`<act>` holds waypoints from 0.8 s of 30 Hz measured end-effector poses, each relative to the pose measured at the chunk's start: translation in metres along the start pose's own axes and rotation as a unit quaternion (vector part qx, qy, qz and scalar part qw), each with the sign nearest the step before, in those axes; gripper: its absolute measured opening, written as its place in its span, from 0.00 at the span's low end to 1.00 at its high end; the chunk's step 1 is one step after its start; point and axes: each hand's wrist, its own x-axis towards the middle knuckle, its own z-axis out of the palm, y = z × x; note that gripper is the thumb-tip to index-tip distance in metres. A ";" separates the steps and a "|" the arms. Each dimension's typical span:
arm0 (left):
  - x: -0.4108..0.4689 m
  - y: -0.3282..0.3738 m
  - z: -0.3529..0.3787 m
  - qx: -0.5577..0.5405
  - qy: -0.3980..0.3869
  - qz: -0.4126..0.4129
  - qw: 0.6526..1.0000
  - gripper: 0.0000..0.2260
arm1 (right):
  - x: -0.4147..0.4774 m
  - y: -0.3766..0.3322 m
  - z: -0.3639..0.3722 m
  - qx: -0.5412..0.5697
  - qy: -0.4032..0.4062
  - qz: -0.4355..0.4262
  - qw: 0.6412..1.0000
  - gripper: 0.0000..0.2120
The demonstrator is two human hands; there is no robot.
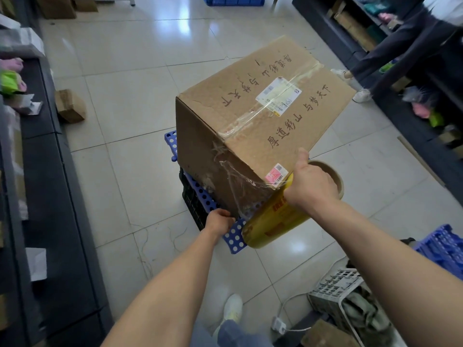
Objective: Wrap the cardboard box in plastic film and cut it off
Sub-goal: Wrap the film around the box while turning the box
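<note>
A large brown cardboard box [253, 126] with printed characters, clear tape and shipping labels sits tilted on a blue perforated plastic stool [234, 235]. My right hand [309, 182] grips the upper end of a yellow roll of plastic film [273, 221] held against the box's near right corner. A strip of clear film [234, 182] clings crumpled to the box's near face. My left hand [220, 220] holds the box's lower near corner, its fingers curled at the film's edge.
Dark shelving runs along the left and right sides. A small cardboard box [70, 105] lies on the tiled floor at left. A person's legs [390, 58] stand at upper right. A white basket [350, 299] and blue crate [443, 249] sit at lower right.
</note>
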 end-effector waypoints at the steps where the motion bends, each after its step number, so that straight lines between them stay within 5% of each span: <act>1: 0.002 -0.001 0.003 -0.003 -0.001 -0.001 1.000 0.09 | 0.000 0.001 0.000 -0.001 0.001 -0.003 1.000 0.39; 13: 0.022 -0.013 0.029 -0.021 0.018 0.046 0.999 0.11 | 0.002 0.008 0.005 0.027 0.023 -0.047 0.998 0.41; 19: 0.021 -0.019 0.028 -0.167 0.102 0.023 0.980 0.14 | 0.001 0.017 0.005 -0.004 0.039 -0.061 0.997 0.40; 24: 0.040 0.002 -0.004 -0.175 0.208 0.042 0.961 0.14 | 0.000 0.017 0.004 -0.020 0.034 -0.073 0.997 0.39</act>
